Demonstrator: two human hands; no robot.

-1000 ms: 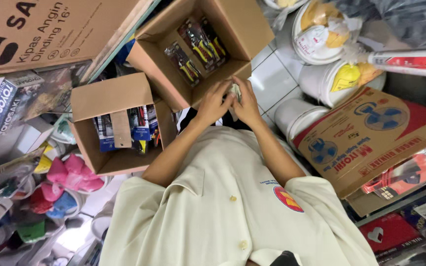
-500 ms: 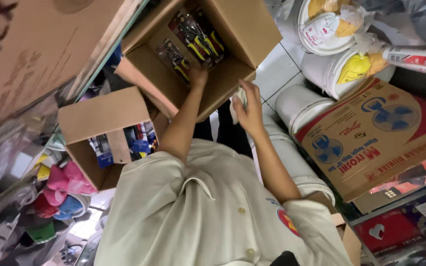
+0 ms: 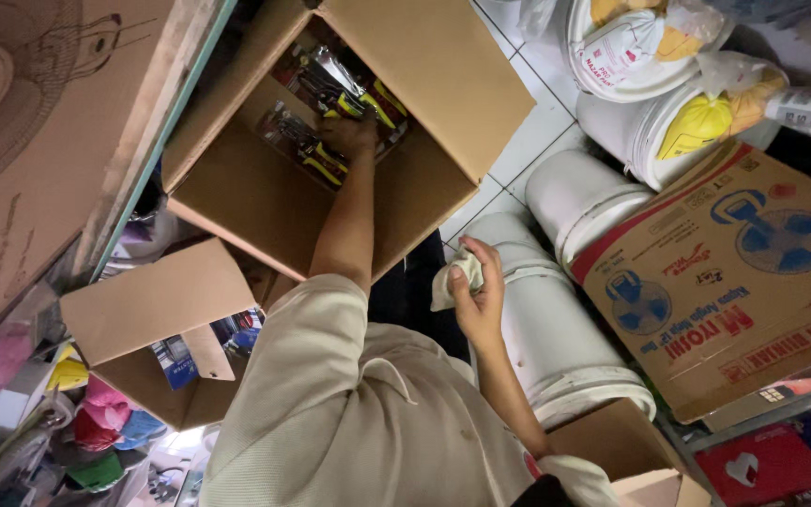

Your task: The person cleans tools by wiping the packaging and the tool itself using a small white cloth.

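A large open cardboard box (image 3: 265, 202) lies ahead of me, holding several blister packs of tools (image 3: 330, 94) with yellow and black handles. My left hand (image 3: 351, 134) reaches deep into the box, fingers curled on one of the tool packs. My right hand (image 3: 477, 299) stays back near my chest, over a white bucket, and grips a crumpled white cloth (image 3: 447, 282). My cream shirt fills the lower middle of the view.
A smaller open carton (image 3: 157, 310) with small packaged goods sits at lower left. White plastic buckets (image 3: 570, 202) stand to the right, beside a printed fan carton (image 3: 734, 272). More buckets with bags (image 3: 631, 56) are at the top right. A big carton (image 3: 39, 113) lies upper left.
My left hand has left the right hand and reached up into the big box onto the tool packs. My right hand has stayed low with the cloth.
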